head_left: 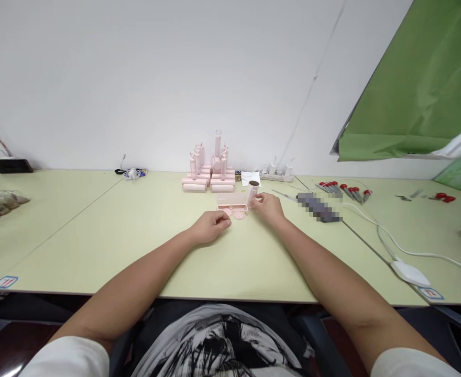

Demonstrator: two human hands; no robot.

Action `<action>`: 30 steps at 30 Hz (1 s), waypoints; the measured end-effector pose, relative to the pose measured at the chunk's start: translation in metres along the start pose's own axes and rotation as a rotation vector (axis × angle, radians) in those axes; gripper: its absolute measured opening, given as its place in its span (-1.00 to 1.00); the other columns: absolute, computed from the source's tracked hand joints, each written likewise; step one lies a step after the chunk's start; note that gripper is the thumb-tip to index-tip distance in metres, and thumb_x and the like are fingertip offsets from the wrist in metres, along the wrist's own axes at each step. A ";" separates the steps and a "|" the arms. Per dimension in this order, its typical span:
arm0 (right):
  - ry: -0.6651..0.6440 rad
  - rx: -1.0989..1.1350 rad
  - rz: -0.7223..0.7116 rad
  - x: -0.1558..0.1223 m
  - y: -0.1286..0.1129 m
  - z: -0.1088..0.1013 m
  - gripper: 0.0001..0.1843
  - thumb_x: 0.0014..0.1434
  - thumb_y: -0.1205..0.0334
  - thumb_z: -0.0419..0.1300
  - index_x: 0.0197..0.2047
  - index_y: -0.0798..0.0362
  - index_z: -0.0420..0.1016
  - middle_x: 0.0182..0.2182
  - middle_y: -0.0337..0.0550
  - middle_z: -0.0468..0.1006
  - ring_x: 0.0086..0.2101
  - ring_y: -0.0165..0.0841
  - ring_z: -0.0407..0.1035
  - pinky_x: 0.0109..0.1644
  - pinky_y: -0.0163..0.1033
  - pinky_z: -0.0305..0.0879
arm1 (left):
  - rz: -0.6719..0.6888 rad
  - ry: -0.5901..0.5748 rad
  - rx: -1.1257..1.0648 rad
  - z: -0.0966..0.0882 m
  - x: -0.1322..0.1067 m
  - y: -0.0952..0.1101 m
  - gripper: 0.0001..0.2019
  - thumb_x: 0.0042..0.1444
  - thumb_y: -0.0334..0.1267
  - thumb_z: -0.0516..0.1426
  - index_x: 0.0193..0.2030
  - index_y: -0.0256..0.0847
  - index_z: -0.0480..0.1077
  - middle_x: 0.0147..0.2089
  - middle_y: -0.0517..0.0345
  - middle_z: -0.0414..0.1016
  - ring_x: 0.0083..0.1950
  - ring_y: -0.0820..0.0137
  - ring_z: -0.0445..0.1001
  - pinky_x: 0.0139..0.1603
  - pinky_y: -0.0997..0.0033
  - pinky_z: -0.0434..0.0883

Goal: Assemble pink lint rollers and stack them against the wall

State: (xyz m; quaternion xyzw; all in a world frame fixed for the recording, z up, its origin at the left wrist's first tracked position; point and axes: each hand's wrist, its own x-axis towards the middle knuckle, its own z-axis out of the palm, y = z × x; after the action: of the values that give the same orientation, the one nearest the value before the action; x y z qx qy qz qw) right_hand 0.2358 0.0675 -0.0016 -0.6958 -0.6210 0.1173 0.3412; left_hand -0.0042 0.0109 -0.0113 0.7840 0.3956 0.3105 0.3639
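My right hand (269, 208) has its fingers closed on the side of a pale pink lint roller refill roll (253, 192). The roll stands upright, its brown cardboard core showing at the top. My left hand (210, 227) rests on the table with fingers curled; whether anything is in them is hidden. Just beyond it lie an open pink lint roller case (230, 199), partly see-through, and a round pink end cap (238, 214). A second pink disc (227, 211) lies partly behind my left fingertips.
Several finished-looking pink lint rollers (209, 178) stand grouped by the wall. White paper (251, 178) and a power strip (280, 177) sit behind. To the right are a blurred dark object (317, 208), red-handled tools (356, 192) and a white cable (403, 250).
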 end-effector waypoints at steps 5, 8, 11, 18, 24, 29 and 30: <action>0.122 0.004 -0.027 -0.004 -0.004 -0.019 -0.69 0.15 0.08 0.12 -0.25 0.08 0.60 -0.40 -0.09 0.63 -0.36 -0.26 0.45 -0.34 -0.26 0.20 | 0.009 0.008 0.017 0.000 0.000 0.003 -0.75 0.16 -0.09 0.08 -0.36 -0.23 0.41 -0.46 0.25 0.31 -0.42 0.46 0.23 -0.38 0.44 0.21; 0.212 0.089 -0.119 -0.006 -0.015 -0.028 -0.70 0.15 0.10 0.08 -0.27 0.06 0.59 -0.47 -0.17 0.58 -0.41 -0.30 0.41 -0.32 -0.26 0.21 | 0.039 0.017 0.021 0.001 0.000 0.004 -0.76 0.16 -0.11 0.07 -0.37 -0.23 0.41 -0.42 0.22 0.35 -0.40 0.44 0.27 -0.36 0.44 0.23; 0.243 0.180 -0.267 -0.001 -0.033 -0.029 -0.74 0.11 0.14 0.10 -0.31 0.06 0.59 -0.52 -0.21 0.53 -0.45 -0.32 0.37 -0.31 -0.25 0.22 | 0.041 0.006 0.026 0.003 0.001 0.005 -0.78 0.15 -0.13 0.08 -0.36 -0.22 0.42 -0.43 0.23 0.36 -0.40 0.44 0.28 -0.35 0.44 0.23; 0.188 0.082 -0.440 0.056 -0.092 -0.016 -0.73 0.14 0.19 0.07 -0.24 0.06 0.57 -0.31 -0.10 0.61 -0.30 -0.26 0.44 -0.14 -0.17 0.31 | 0.036 -0.003 0.037 0.003 0.000 0.008 -0.80 0.15 -0.14 0.08 -0.33 -0.21 0.43 -0.42 0.23 0.37 -0.38 0.43 0.30 -0.33 0.44 0.23; 0.194 -0.043 -0.450 0.118 -0.134 -0.007 -0.58 0.22 0.16 0.03 0.05 0.16 0.48 0.01 0.16 0.50 -0.05 -0.10 0.39 0.08 -0.02 0.28 | 0.046 0.003 0.014 0.006 0.002 0.010 -0.81 0.14 -0.16 0.09 -0.33 -0.21 0.44 -0.39 0.21 0.39 -0.36 0.43 0.32 -0.33 0.44 0.25; 0.090 -0.139 -0.481 0.159 -0.164 0.002 -0.49 0.22 0.10 0.07 0.20 0.06 0.39 0.11 0.17 0.43 0.10 0.03 0.27 0.20 0.18 0.14 | 0.035 -0.029 -0.016 0.015 0.001 0.015 -0.82 0.14 -0.16 0.09 -0.34 -0.22 0.43 -0.39 0.21 0.41 -0.35 0.43 0.34 -0.32 0.45 0.26; 0.055 -0.152 -0.482 0.167 -0.168 0.005 -0.48 0.20 0.09 0.10 0.20 0.05 0.40 0.10 0.15 0.45 0.10 0.03 0.28 0.21 0.20 0.13 | 0.030 -0.047 -0.023 0.017 0.000 0.016 -0.81 0.14 -0.16 0.09 -0.33 -0.21 0.43 -0.39 0.21 0.41 -0.34 0.43 0.35 -0.32 0.45 0.26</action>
State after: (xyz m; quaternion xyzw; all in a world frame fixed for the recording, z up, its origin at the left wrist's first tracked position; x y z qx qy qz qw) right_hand 0.1344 0.2261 0.1427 -0.5543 -0.7664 -0.0334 0.3229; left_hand 0.0149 -0.0011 -0.0075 0.7925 0.3716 0.3020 0.3776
